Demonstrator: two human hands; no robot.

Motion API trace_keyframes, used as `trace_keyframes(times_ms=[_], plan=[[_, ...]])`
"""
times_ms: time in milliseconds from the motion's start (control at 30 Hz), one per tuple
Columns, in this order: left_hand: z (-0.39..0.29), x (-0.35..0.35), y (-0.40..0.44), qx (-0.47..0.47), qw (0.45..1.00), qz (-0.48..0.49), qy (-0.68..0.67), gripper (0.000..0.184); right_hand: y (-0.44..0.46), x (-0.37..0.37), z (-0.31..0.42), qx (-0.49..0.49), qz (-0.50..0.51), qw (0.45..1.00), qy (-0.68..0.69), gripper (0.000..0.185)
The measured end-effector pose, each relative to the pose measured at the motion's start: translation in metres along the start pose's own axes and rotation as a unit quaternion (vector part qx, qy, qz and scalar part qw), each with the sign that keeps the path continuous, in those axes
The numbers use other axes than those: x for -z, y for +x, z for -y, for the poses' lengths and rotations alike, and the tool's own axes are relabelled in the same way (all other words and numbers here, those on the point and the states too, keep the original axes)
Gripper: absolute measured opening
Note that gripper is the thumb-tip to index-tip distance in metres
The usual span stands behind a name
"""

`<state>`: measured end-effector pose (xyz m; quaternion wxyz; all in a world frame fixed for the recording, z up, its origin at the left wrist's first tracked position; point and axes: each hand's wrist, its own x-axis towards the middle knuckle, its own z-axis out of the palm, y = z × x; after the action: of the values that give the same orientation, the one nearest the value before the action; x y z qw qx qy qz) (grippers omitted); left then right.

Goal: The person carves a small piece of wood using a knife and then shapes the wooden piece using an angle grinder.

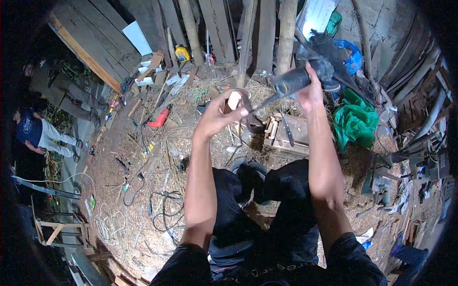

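My left hand (217,117) is closed around a small pale wooden piece (234,100), raised in front of my knees. In my right hand (311,95) is a dark handheld power tool (293,82), its body tilted and its narrow front end pointing toward my left hand. A brown curved strip (254,125) hangs beside the wooden piece; I cannot tell whether it belongs to the tool. Below my hands, a knife (288,131) with a dark handle lies on a low wooden block (299,127), beside several small cut wooden pieces (271,129).
A red power tool (160,117) and a dark coiled cord (167,209) lie on the shaving-strewn ground. Planks (217,28) lean at the back near a yellow bottle (182,53). Green plastic (355,119) is at right. Another person (43,131) is at far left.
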<state>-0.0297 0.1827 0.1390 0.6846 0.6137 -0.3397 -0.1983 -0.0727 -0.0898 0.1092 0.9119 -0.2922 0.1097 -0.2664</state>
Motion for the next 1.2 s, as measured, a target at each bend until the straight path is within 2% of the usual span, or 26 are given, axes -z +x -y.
trace_keyframes(times_ms=[100,133,233,300,367,400,433,467,567,633,700,733,833,933,1033,1067,1133,1200], plan=[[0.018,0.008,0.004,0.009,0.995,-0.103,0.014,0.014,0.0,0.039,0.021,-0.116,0.052,0.992,-0.003,0.041],[0.022,0.004,0.01,-0.056,0.989,-0.137,-0.005,0.025,-0.011,0.032,0.029,-0.103,0.036,0.993,-0.055,0.043],[0.018,-0.012,0.016,-0.047,0.959,-0.208,-0.187,0.039,-0.037,-0.002,0.047,-0.119,0.022,0.992,-0.046,0.046],[0.031,-0.024,0.016,-0.021,0.921,-0.195,-0.337,0.04,-0.043,-0.027,0.044,-0.068,-0.011,0.996,-0.055,0.044],[0.07,-0.012,0.024,0.028,0.9,-0.117,-0.419,0.034,-0.043,-0.032,0.035,-0.06,-0.028,0.997,-0.045,0.042],[0.069,-0.014,0.027,0.023,0.9,-0.143,-0.41,0.031,-0.043,-0.033,0.03,-0.075,-0.055,0.996,0.005,0.039],[0.058,-0.022,0.029,0.02,0.9,-0.166,-0.403,0.028,-0.042,-0.027,0.028,-0.08,-0.036,0.996,0.004,0.038],[0.047,-0.03,0.028,0.024,0.878,-0.226,-0.422,0.027,-0.044,-0.021,0.025,-0.074,-0.048,0.996,0.025,0.039],[0.075,-0.022,0.036,0.003,0.84,-0.177,-0.514,0.025,-0.053,0.007,0.006,-0.06,-0.012,0.996,0.069,0.043],[0.082,-0.019,0.04,0.008,0.818,-0.201,-0.539,0.024,-0.061,0.017,0.009,-0.119,-0.041,0.991,0.04,0.047],[0.089,-0.027,0.041,0.028,0.796,-0.208,-0.567,0.024,-0.07,0.017,0.019,-0.123,-0.134,0.981,-0.074,0.048],[0.079,-0.032,0.041,0.084,0.785,-0.264,-0.554,0.02,-0.063,0.031,0.021,-0.126,-0.091,0.984,-0.082,0.047],[0.092,-0.035,0.047,0.077,0.75,-0.248,-0.608,0.016,-0.066,0.02,0.032,-0.069,-0.072,0.993,-0.057,0.044],[0.091,-0.044,0.045,0.083,0.742,-0.233,-0.623,0.015,-0.075,0.02,0.049,-0.084,-0.08,0.978,-0.172,0.042],[0.095,-0.052,0.043,0.093,0.738,-0.228,-0.629,0.015,-0.07,0.048,0.043,-0.096,-0.13,0.945,-0.283,0.039],[0.098,-0.055,0.04,0.091,0.74,-0.232,-0.625,0.016,-0.068,0.057,0.039,-0.128,-0.161,0.944,-0.258,0.034],[0.101,-0.058,0.041,0.088,0.745,-0.232,-0.62,0.017,-0.067,0.059,0.042,-0.129,-0.139,0.97,-0.154,0.033],[0.113,-0.052,0.044,0.084,0.72,-0.193,-0.661,0.015,-0.066,0.054,0.051,-0.111,-0.104,0.988,-0.041,0.034]])
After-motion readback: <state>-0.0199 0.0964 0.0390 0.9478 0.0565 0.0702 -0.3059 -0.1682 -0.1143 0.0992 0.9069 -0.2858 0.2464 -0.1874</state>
